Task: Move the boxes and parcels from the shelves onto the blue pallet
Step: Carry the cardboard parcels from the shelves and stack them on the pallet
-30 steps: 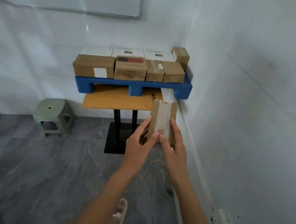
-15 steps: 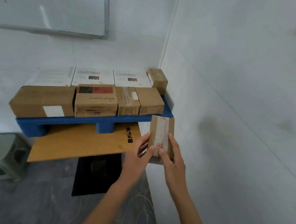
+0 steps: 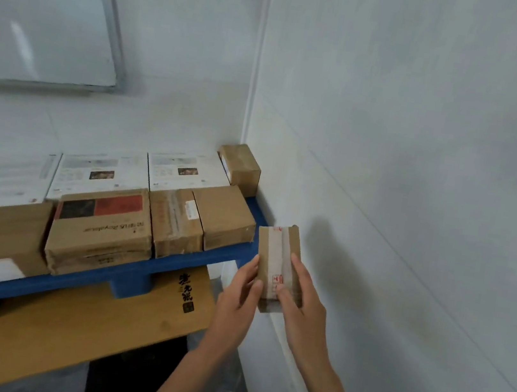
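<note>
A small brown taped parcel (image 3: 276, 252) with a red stamp is held upright between my left hand (image 3: 240, 300) and my right hand (image 3: 300, 299), each gripping one side of it. It hovers just off the right front corner of the blue pallet (image 3: 124, 276). On the pallet sit several brown cardboard boxes (image 3: 100, 232) in front, white boxes (image 3: 101, 174) behind them, and a small brown box (image 3: 239, 168) in the back right corner.
The pallet rests on a wooden table (image 3: 79, 330) with a black base. White walls close in behind and on the right, near the parcel. A whiteboard (image 3: 43, 12) hangs at upper left.
I have come closer to the pallet, which now fills the left of the view. Both hands have carried the parcel up to its right front corner.
</note>
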